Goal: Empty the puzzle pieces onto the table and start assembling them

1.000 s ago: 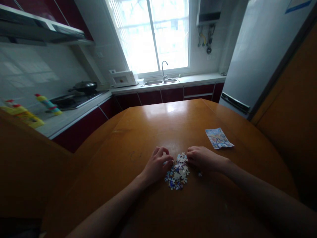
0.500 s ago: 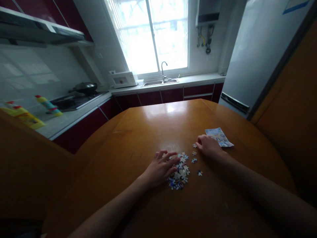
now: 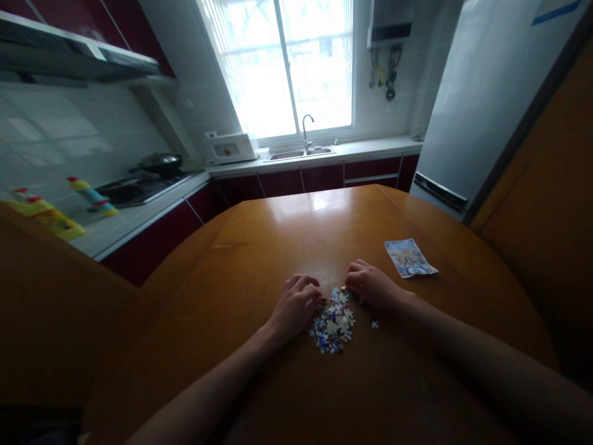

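A heap of small jigsaw puzzle pieces [image 3: 334, 327] lies on the wooden table [image 3: 259, 241], some pale side up, some blue and coloured. At the heap's left edge rests my left hand [image 3: 299, 303], palm down, its fingers bent but apart, touching the outer pieces. My right hand [image 3: 368, 284] is at the upper right edge of the heap, fingers bent together, with a piece at the fingertips. What lies under its palm is mostly hidden. One loose puzzle piece [image 3: 375, 324] sits to the right of the heap, below my right hand.
A printed picture sheet [image 3: 410, 258] lies flat beyond my right hand. Past the table's far edge stand a counter with a sink [image 3: 287, 156], a microwave [image 3: 230, 148] and a wok [image 3: 160, 163] on the stove. A refrigerator [image 3: 477, 105] is at the right.
My right hand has moved left from beside the picture sheet to the heap, and most of the loose pieces there no longer show apart. My left hand's fingers have drawn in.
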Available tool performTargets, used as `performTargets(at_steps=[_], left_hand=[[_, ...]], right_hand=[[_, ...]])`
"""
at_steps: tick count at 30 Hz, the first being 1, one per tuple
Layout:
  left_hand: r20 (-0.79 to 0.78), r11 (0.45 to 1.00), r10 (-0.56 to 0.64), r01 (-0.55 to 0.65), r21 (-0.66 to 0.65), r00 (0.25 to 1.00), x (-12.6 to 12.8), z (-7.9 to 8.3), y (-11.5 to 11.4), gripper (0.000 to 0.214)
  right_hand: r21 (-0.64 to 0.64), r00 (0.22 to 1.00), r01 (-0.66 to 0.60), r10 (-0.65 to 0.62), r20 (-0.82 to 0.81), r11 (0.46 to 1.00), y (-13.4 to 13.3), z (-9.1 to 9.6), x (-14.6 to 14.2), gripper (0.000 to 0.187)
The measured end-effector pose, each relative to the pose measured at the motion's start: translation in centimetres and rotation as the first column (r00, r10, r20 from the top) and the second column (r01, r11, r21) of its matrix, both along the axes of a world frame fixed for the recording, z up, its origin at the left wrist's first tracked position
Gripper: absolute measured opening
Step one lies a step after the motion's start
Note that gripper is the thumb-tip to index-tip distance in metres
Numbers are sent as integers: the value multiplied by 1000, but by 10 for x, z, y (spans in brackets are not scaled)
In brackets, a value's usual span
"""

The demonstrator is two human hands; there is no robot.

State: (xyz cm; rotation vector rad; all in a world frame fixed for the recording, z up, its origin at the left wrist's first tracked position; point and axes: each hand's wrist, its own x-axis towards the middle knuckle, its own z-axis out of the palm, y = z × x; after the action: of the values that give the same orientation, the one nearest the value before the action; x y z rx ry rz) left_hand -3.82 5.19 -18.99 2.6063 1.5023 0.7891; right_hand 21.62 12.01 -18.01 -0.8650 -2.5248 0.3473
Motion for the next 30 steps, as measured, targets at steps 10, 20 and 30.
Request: performTargets(at_steps=[10, 20, 30], left_hand=[[77, 994, 111, -112, 16, 991, -2, -4, 10, 11], [-19, 995, 99, -99, -8, 995, -10, 7, -1, 17], [-134, 1000, 7, -7, 1, 991, -6, 8, -5, 28]], right_hand=[[-30, 956, 285, -287, -65, 958, 10, -10, 2, 10], [-55, 990, -140, 138, -40, 989, -8, 2, 3, 7], [0, 991, 44, -44, -128, 999, 0, -4, -1, 17]])
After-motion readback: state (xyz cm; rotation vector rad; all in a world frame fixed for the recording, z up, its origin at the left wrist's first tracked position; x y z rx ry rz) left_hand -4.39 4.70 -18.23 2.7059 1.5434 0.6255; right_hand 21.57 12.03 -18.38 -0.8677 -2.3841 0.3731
